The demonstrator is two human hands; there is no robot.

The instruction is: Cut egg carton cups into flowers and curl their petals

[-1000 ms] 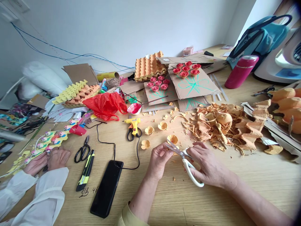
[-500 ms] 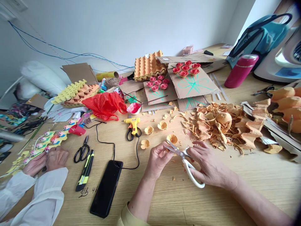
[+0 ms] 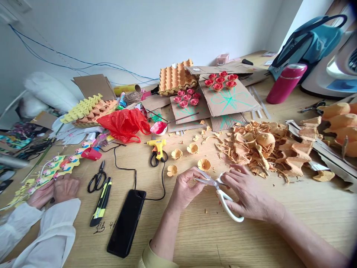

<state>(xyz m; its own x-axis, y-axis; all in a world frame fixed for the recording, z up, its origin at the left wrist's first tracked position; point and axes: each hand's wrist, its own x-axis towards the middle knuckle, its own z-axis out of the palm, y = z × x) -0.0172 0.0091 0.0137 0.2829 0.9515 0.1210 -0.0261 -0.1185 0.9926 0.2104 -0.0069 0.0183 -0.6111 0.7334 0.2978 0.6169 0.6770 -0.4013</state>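
My right hand (image 3: 247, 191) grips a pair of white-handled scissors (image 3: 229, 206), blades slightly parted and pointing left. The blades reach the fingertips of my left hand (image 3: 186, 188), which are pinched together. What those fingers hold is mostly hidden; a small bit of tan material seems to show there. Just beyond the blades sits an orange egg-carton cup cut like a flower (image 3: 204, 164). Several similar cups lie to the left, among them a flat, open one (image 3: 172, 170). Small orange scraps are scattered around my hands.
A heap of orange carton trimmings (image 3: 251, 145) lies to the right. A yellow glue gun (image 3: 157, 147), phone (image 3: 126, 223), utility knife (image 3: 100, 203) and black scissors (image 3: 97, 178) lie left. Red paper flowers (image 3: 218, 86) stand on cardboard behind. A co-worker's hands (image 3: 65, 187) work at far left.
My left hand has shifted slightly left and its fingers have turned a little. The scissor blades show a slightly wider gap; my right hand's fingers have moved a little.
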